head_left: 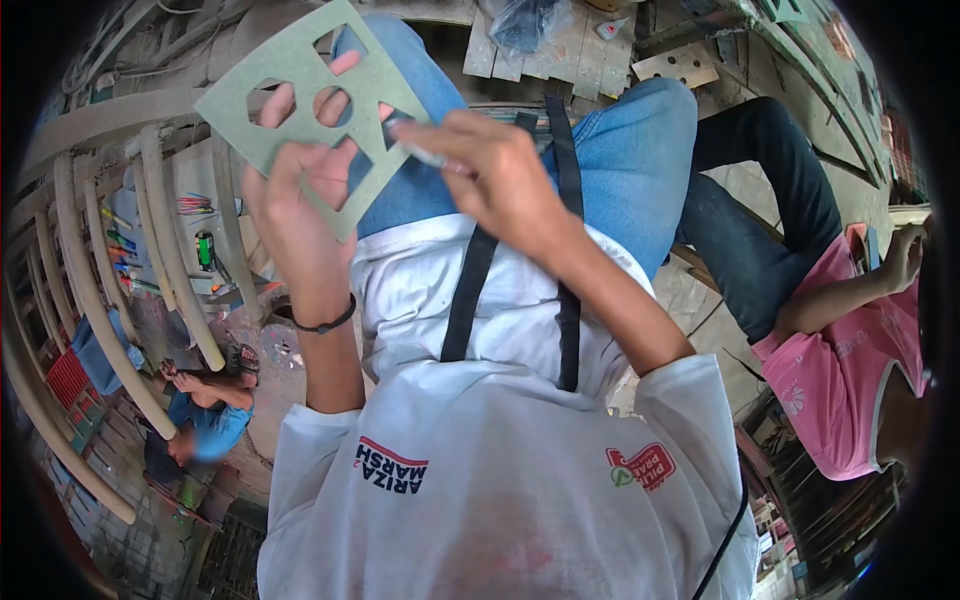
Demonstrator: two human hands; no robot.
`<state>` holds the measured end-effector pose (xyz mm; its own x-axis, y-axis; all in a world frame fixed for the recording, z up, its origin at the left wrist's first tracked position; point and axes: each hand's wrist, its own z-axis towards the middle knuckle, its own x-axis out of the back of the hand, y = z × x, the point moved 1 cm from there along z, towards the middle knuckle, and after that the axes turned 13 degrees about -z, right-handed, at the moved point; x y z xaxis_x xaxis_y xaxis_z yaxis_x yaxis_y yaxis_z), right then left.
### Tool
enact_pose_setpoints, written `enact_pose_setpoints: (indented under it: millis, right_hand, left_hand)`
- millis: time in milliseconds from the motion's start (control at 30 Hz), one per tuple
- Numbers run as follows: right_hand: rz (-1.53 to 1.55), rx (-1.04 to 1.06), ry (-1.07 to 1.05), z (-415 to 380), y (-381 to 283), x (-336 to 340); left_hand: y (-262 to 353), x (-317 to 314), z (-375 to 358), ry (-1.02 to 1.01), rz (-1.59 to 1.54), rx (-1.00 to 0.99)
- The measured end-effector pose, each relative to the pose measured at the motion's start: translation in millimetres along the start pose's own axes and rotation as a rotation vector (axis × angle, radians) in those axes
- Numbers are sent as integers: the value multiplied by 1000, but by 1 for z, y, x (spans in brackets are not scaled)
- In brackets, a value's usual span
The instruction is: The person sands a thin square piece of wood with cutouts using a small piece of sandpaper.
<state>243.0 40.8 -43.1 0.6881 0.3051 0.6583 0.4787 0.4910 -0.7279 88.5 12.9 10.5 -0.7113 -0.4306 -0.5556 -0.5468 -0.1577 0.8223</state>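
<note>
A flat grey-green board (300, 62) with several cut-out shapes, among them a hexagon, a circle and a diamond, is tilted above my lap. My left hand (285, 195) grips its lower edge from behind, and fingertips show through some of the openings. Over the board's right side, my right hand (505, 175) is closed around a small, slim, greyish tool (428, 156). Its dark tip reaches the opening near the right edge. Motion blur hides what kind of tool it is. Beneath the board are my jeans (625, 150).
A person in a pink shirt (820, 400) sits close on my right. Someone in blue (225, 420) sits farther off at lower left, beyond curved wooden rails (165, 245). Ahead lie wooden slats (560, 65), a plastic bag (525, 25) and a board with holes (690, 70).
</note>
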Motion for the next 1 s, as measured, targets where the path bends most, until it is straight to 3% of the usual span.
enact_pose_setpoints:
  millis: [67, 133, 200, 267, 333, 467, 533, 600, 633, 667, 733, 767, 867, 900, 967, 1000]
  right_hand:
    - [174, 3, 17, -5, -14, -3]
    - [182, 29, -7, 0, -3, 2]
    - [2, -9, 3, 0, 3, 0]
    - [59, 14, 99, -5, -2, -7]
    - [143, 36, 18, -9, -5, -3]
    - [48, 48, 15, -6, 19, 1]
    - [107, 23, 10, 2, 14, 16]
    - [261, -232, 158, 11, 27, 10]
    - [493, -424, 3, 10, 23, 15]
    - [495, -423, 16, 9, 24, 13]
    - [1013, -530, -89, 5, 21, 3]
    - [1054, -524, -62, 5, 21, 0]
    - [1046, -544, 37, 7, 10, 5]
    - [1049, -540, 34, 7, 7, 1]
    - [753, -321, 309, 6, 1, -6]
    - [758, -321, 310, 7, -2, -5]
  left_hand:
    - [-1, 0, -3, 9, 22, 4]
    - [1, 2, -4, 31, -42, -25]
    - [-1, 2, -5, 51, -1, -14]
    - [-3, 2, -2, 61, 39, 10]
    - [1, 4, -2, -41, 20, 3]
    - [-3, 5, 0, 9, 65, 12]
    - [1, 12, 8, -65, -11, 60]
    - [1, 14, 10, -65, -69, 88]
    - [-1, 15, 10, -52, -100, 99]
    - [-4, 15, 13, -47, -131, 111]
    - [-10, 26, 21, -18, -39, 106]
    - [-14, 31, 23, 21, 48, 97]
    - [-25, 30, 27, 124, 303, 37]
    - [-31, 33, 27, 176, 259, 52]
    - [-45, 40, 27, 180, 320, 6]
    - [-46, 35, 25, 187, 378, -33]
